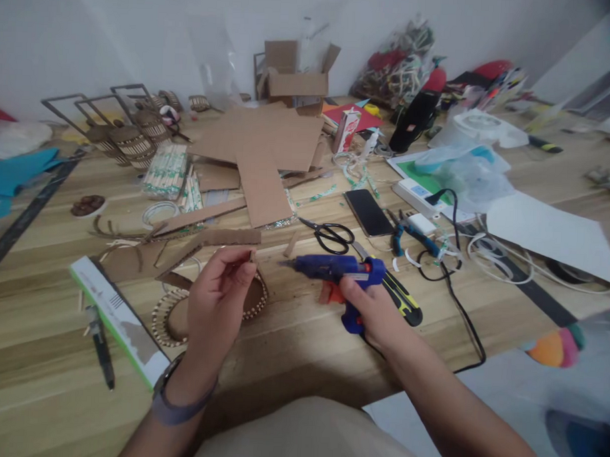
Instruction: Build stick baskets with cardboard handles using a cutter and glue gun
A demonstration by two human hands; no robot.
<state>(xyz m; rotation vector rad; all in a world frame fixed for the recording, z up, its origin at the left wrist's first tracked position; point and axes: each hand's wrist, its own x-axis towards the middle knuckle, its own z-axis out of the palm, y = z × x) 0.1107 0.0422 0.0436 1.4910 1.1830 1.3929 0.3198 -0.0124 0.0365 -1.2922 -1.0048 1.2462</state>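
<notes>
My right hand is wrapped round the grip of a blue hot glue gun, with its nozzle pointing left toward my other hand. Thumb and fingers of my left hand pinch a small brown piece, too small to name surely. A short gap separates that piece from the nozzle. Beneath and beside my left hand lie round cardboard pieces edged with beaded-looking trim, partly hidden by the hand. A bent cardboard strip rests just behind it.
Black-handled scissors, a phone and a yellow-black utility knife lie near the glue gun. Cut cardboard covers the middle back. A long box and a black pen are at left. A black cable runs along the right.
</notes>
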